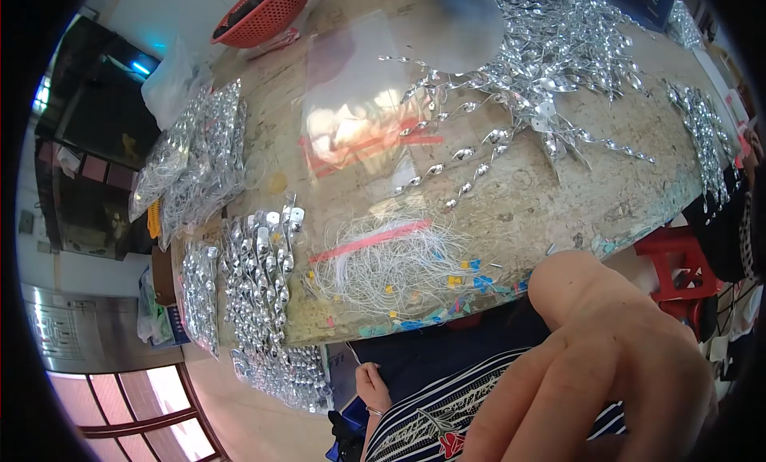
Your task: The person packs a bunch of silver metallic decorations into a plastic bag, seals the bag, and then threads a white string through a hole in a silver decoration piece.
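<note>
My right hand (590, 350) is large and close to the camera at the lower right, its fingers bent downward; the fingertips run out of the frame, so what they hold, if anything, is hidden. Low in the view, below the table edge, my left hand (372, 385) is closed at the end of a thin white strand. Beyond my hands, a tangle of clear thread (391, 266) with a pink strip lies near the table's front edge. Twisted silver strands (263, 262) hang over that edge to the left.
A big pile of silver spirals (558, 47) covers the back right of the table (511, 215). Clear plastic bags (351, 87) lie mid-table, with filled bags (199, 151) at left. A red basket (263, 15) stands at the back; a red stool (678, 262) is at right.
</note>
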Tool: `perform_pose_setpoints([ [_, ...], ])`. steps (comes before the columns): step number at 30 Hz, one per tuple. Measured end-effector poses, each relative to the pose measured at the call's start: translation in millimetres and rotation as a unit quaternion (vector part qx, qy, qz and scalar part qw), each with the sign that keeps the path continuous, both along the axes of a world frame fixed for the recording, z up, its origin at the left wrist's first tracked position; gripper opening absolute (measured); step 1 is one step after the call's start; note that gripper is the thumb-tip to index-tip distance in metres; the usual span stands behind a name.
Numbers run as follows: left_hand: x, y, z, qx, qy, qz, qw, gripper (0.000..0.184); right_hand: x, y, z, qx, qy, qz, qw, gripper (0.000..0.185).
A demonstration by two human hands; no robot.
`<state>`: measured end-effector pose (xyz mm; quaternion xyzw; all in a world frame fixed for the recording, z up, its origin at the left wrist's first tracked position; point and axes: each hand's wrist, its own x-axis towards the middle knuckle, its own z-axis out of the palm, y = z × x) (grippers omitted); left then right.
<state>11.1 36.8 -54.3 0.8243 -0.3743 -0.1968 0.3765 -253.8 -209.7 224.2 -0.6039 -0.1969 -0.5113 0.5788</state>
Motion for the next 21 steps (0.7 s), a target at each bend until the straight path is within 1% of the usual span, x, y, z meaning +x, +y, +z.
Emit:
perform_pose_setpoints([
  [3,0.7,1.3,-4.6,-0.004,0.01,0.007,1.0,0.018,2.8,0.3,-0.2,0.0,0.0,0.007,1.0,0.017],
  [6,-4.5,-6.6,10.6,-0.005,-0.01,-0.008,1.0,0.02,5.5,-0.7,0.2,0.004,0.002,0.014,1.0,0.015],
  [9,-3.6,-5.4,9.3,0.017,-0.016,0.0,1.0,0.021,7.6,-2.4,2.6,0.004,0.009,0.013,1.0,0.014],
  [12,-4.0,-4.9,8.1,0.006,-0.009,0.004,1.0,0.02,10.4,-1.7,4.9,0.008,0.013,0.014,1.0,0.014],
  [13,4.9,2.9,-7.9,0.017,0.009,0.0,1.0,0.02,10.7,-0.1,3.8,0.01,0.013,0.016,1.0,0.013],
  [14,21.0,16.5,-36.5,0.029,0.026,-0.005,0.999,0.02,12.0,0.6,3.3,0.008,0.014,0.018,1.0,0.013],
  [16,22.3,21.6,-41.2,0.039,0.022,-0.003,0.999,0.02,13.2,4.5,1.7,0.007,0.017,0.022,1.0,0.013],
  [18,2.6,-0.1,-2.8,0.036,-0.022,0.012,0.999,0.02,14.7,5.7,3.6,0.007,0.02,0.024,0.999,0.012],
  [21,-5.9,-9.3,17.7,0.025,-0.033,0.006,0.999,0.02,13.7,4.6,9.9,0.006,0.034,0.027,0.999,0.012],
])
